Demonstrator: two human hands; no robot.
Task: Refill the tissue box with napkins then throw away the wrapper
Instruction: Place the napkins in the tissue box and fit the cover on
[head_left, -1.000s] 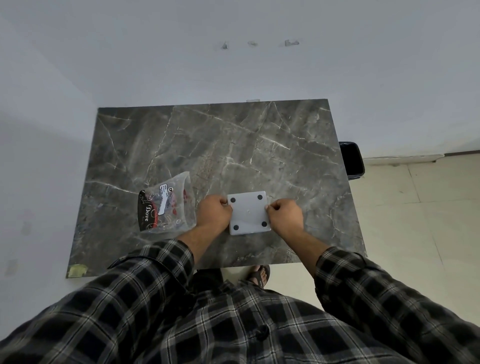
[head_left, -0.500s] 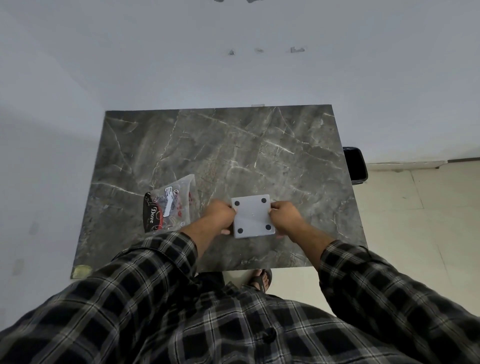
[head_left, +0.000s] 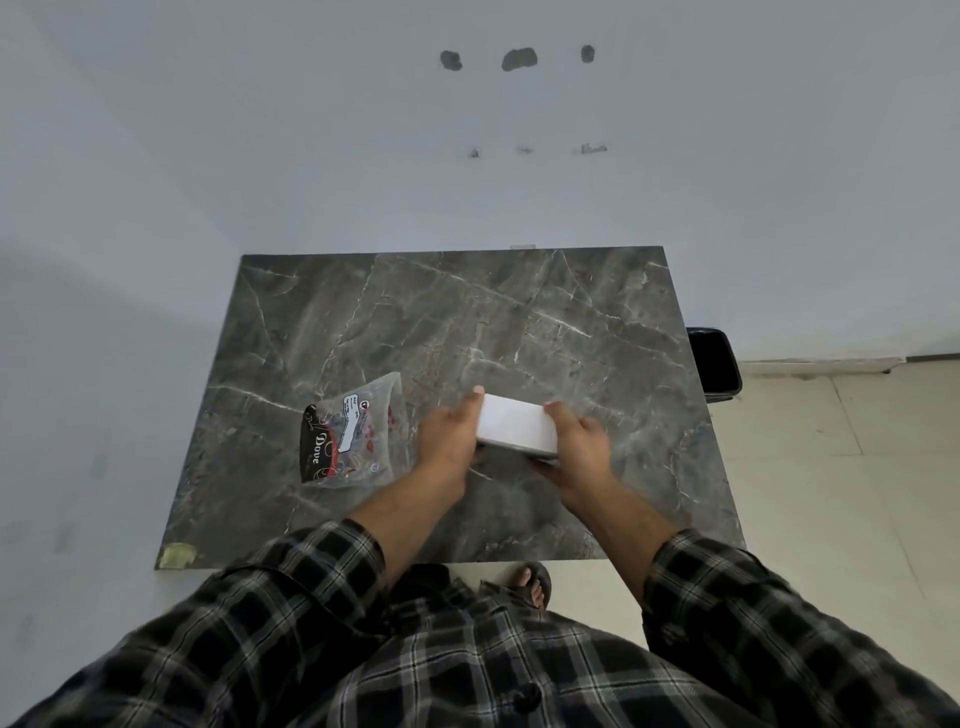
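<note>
A white tissue box (head_left: 517, 423) is lifted a little above the grey marble table (head_left: 467, 322), tilted so a plain white side faces me. My left hand (head_left: 449, 436) grips its left end and my right hand (head_left: 576, 444) grips its right end and underside. The clear plastic wrapper (head_left: 350, 441), with a black band and red print, lies flat on the table just left of my left hand. It looks flat; I cannot tell whether any napkins are in it.
A black bin (head_left: 714, 364) stands on the tiled floor past the table's right edge, against the wall. The wall runs along the table's far and left sides. My sandalled foot (head_left: 532, 582) shows below the table's near edge.
The box lay bottom-up on the table with its four black feet showing; both hands have since lifted and turned it, so a plain white side faces up. The wrapper has not moved.
</note>
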